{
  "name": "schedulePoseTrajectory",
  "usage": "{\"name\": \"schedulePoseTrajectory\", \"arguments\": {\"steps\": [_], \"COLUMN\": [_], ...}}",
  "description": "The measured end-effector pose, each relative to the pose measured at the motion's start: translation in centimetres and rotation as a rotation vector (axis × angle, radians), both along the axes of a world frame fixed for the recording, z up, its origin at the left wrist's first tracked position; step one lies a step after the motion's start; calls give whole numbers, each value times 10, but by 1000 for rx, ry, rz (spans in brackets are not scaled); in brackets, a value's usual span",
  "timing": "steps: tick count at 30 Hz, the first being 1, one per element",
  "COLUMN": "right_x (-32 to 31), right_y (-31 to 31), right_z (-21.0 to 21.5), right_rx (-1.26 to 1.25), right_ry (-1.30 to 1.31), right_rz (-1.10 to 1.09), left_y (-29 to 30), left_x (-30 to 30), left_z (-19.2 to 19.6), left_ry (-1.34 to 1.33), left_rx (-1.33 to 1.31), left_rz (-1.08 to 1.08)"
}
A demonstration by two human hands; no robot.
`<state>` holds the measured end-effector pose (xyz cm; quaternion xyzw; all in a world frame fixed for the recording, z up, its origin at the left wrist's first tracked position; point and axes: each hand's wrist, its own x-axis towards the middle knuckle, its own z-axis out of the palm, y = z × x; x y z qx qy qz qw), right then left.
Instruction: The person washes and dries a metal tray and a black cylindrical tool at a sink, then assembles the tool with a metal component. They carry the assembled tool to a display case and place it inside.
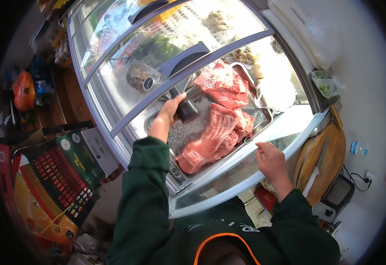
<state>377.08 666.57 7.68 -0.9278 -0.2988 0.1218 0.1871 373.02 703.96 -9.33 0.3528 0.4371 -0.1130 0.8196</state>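
Observation:
My left hand (171, 110) reaches into an open display case, its fingers wrapped around a dark blocky object (187, 111) whose kind I cannot make out. That object is over a steel tray (270, 115) with a wet-looking bottom. On the tray's right side lie large cuts of raw red meat: a ribbed slab (210, 139) in front and a thicker piece (223, 81) behind it. My right hand (270, 160) is by the case's front rim, to the right of the ribbed slab. Its fingers are curled in, and nothing shows in them.
The case's blue-grey frame (193, 66) crosses above the tray. Behind its glass are leafy greens (159, 47) and a bagged jar (142, 78). At the right, a knife (315, 170) lies on a round wooden board (334, 150). Printed cartons (60, 172) stand at the left.

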Motion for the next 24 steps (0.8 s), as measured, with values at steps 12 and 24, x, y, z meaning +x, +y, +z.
{"name": "schedulePoseTrajectory", "arguments": {"steps": [12, 24], "right_x": [3, 3], "right_y": [3, 1], "right_z": [1, -1], "right_rx": [111, 72], "right_ry": [-98, -114], "right_rz": [-76, -84], "left_y": [-19, -26], "left_x": [94, 53], "left_z": [-38, -61], "left_ry": [68, -122], "left_rx": [-52, -101], "left_rz": [845, 1150]}}
